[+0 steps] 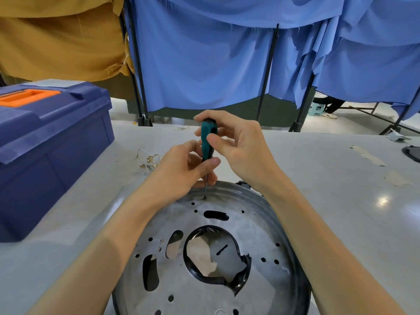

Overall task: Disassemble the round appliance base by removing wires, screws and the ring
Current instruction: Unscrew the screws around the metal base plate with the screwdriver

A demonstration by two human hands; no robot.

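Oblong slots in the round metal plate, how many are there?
3: a far slot beyond the central hole, a pale slot left of the hole, a dark slot farther left. The arms may hide more.

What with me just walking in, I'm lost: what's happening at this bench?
A person is working on the round metal base on the table. The right hand grips the handle of a teal screwdriver; the left hand pinches its lower end, with the tip set near the base's far rim. Loose wires lie near a blue toolbox.
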